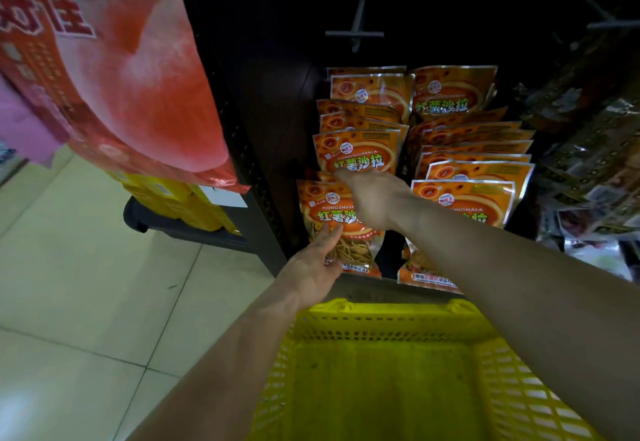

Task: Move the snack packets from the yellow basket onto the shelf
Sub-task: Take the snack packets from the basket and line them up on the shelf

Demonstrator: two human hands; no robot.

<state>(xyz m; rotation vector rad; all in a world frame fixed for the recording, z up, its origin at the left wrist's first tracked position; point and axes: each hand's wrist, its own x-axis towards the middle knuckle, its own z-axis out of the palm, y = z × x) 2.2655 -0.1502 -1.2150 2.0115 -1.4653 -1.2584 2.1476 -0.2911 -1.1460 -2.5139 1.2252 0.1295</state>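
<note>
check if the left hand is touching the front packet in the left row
Touching. The head view shows the left hand with its fingers lying on the lower part of the front packet, no gap visible.

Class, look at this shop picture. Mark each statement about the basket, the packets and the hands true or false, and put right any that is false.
1. The part of the yellow basket in view holds no packets. True.
2. The packets on the shelf are blue. False: they are orange.
3. The left hand rests inside the basket. False: it reaches above the basket, and its fingers touch the lower part of the front packet.
4. The right hand reaches to the packets on the shelf. True.
</note>
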